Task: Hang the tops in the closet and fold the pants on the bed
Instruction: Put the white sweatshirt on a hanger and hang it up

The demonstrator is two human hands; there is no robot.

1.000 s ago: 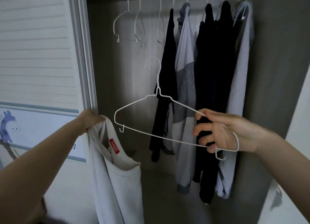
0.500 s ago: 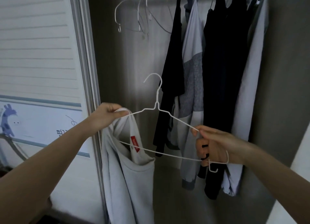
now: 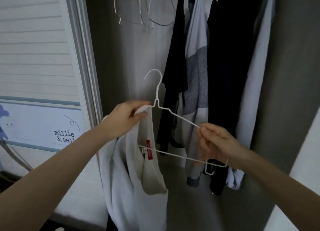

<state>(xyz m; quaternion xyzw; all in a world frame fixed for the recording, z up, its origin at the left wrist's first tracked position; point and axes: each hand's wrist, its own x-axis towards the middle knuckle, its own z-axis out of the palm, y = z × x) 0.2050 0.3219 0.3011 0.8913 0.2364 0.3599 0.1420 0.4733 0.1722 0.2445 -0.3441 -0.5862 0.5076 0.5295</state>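
Closet point(image 3: 131, 61) w/ hung tops point(image 3: 223, 75), empty hangers point(image 3: 143, 14).

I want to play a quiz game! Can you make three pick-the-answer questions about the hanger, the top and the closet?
1. Where is the held hanger?
A. on the rod
B. between both hands
C. on the floor

2. What colour is the tag inside the white top?
A. red
B. green
C. yellow

3. What is the left hand doing?
A. hanging open
B. gripping the top's shoulder at the hanger
C. touching the door

Answers: 1 B, the right hand pinches its other end; 2 A, the strip is red; 3 B, its fingers curl round white cloth.
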